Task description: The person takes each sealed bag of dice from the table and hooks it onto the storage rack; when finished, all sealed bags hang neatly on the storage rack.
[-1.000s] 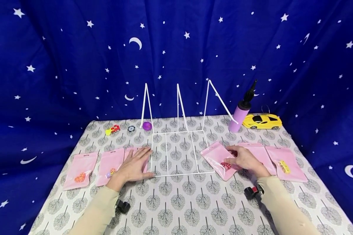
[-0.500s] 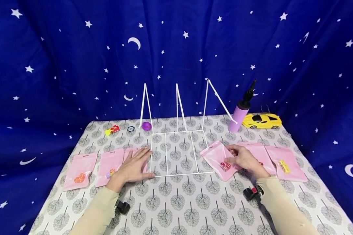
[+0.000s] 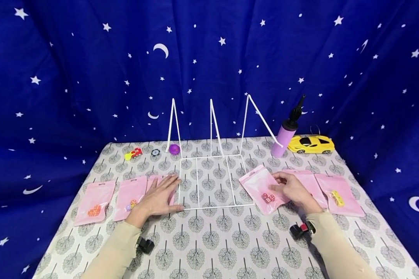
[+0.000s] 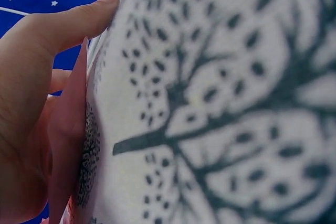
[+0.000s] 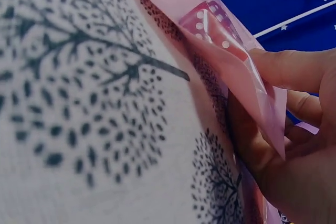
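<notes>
My right hand [image 3: 290,190] pinches the right edge of a pink pouch [image 3: 258,185] holding red dice [image 3: 268,197]; the pouch lies partly over the right side of the white wire rack's base [image 3: 209,157]. The right wrist view shows that pouch [image 5: 226,40] lifted at its edge, dice [image 5: 210,19] inside, with my right hand [image 5: 294,156] gripping it from both sides. My left hand [image 3: 160,197] lies flat, fingers straight, on another pink pouch [image 3: 153,181] just left of the rack. In the left wrist view the left hand [image 4: 31,77] presses that pouch [image 4: 68,145] onto the tablecloth [image 4: 210,103].
More pink pouches lie at the left [image 3: 95,201], [image 3: 132,193] and at the right [image 3: 338,193], [image 3: 309,182]. At the back stand a purple pump [image 3: 284,139], a yellow toy car [image 3: 310,144], a purple ball [image 3: 174,149] and a small red toy [image 3: 134,153]. A blue starry curtain hangs behind.
My right hand and the pouch with red dice have shifted slightly at the rack's right side. The left hand has stayed flat on its pouch.
</notes>
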